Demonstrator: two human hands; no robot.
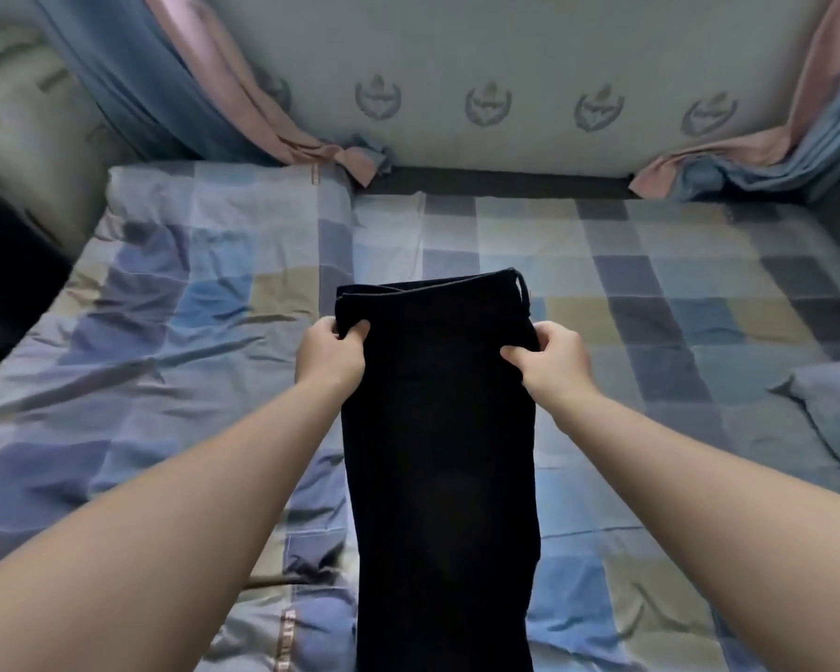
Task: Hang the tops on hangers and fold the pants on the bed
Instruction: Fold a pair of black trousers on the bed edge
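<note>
so the black pants (439,429) are laid out lengthwise down the middle of the bed (650,293), folded leg over leg into one long strip, waistband at the far end and the legs running off the bottom of the view. left hand (330,354) is pinching the left edge just below the waistband, thumb on top and fingers curled under. right hand (551,358) is doing the same on the right edge, fingers bunched into the fabric. checked blue and beige duvet (165,293) is rumpled on the left, and pink and blue curtains (224,89) hang at the far corners
</note>
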